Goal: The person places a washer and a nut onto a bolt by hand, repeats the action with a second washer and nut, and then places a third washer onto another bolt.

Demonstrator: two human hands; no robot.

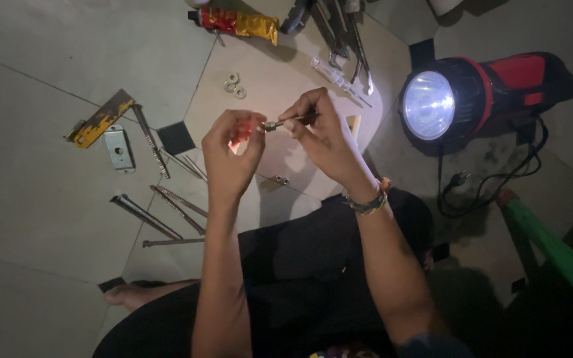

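Between both hands [280,136], small bolt [278,123] lying horizontal

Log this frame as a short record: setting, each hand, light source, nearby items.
setting: tiled floor, person seated, dim
left hand: pinches one end of a small bolt
right hand: grips the bolt's other end
light: red and black lantern torch, lit
nearby: long screws, washers, pliers

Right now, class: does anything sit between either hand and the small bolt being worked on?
Nothing visible does. The left hand and right hand both pinch the small bolt directly, held up above the tiled floor.
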